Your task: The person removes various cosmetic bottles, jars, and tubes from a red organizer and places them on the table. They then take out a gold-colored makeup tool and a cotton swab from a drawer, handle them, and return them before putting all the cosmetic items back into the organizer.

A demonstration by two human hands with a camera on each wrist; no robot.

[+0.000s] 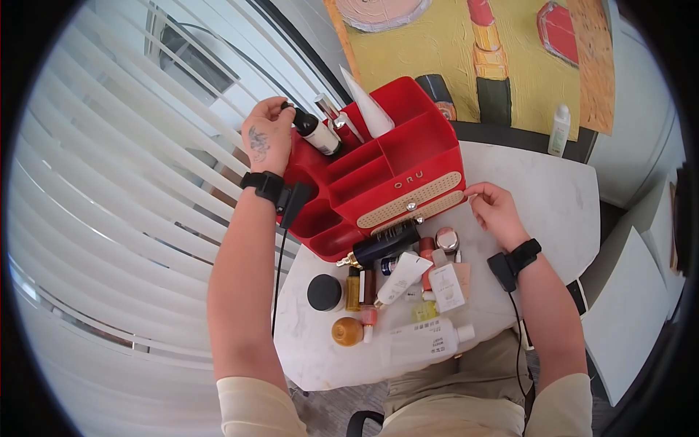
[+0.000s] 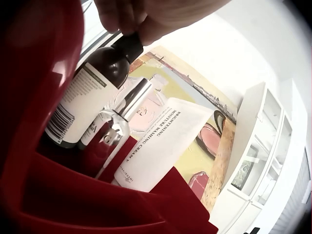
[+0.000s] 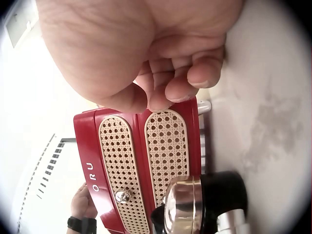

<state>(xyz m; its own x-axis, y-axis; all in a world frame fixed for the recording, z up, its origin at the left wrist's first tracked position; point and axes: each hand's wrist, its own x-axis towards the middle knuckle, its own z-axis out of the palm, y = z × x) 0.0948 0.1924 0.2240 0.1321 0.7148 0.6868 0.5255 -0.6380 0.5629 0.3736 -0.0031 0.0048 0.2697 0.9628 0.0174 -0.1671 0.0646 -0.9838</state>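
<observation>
In the head view a red organizer (image 1: 429,156) stands tilted across the table's back, its two woven drawer fronts facing the person. My left hand (image 1: 267,138) pinches the black cap of a dark bottle (image 1: 318,135), which sits in the organizer's back left compartment. Beside that bottle are a silver-capped bottle (image 1: 338,120) and a white tube (image 1: 370,105), also seen in the left wrist view. My right hand (image 1: 496,211), fingers loosely bent, is at the organizer's right front corner; in the right wrist view its fingertips are by the drawer front (image 3: 168,141), contact unclear.
On the white table (image 1: 313,364) in front lie a dark pump bottle (image 1: 386,244), a black-lidded jar (image 1: 325,292), a white tube (image 1: 403,279), a clear bottle (image 1: 426,340) and several small cosmetics. A white bottle (image 1: 559,131) stands at the back right. Window blinds (image 1: 145,218) are at left.
</observation>
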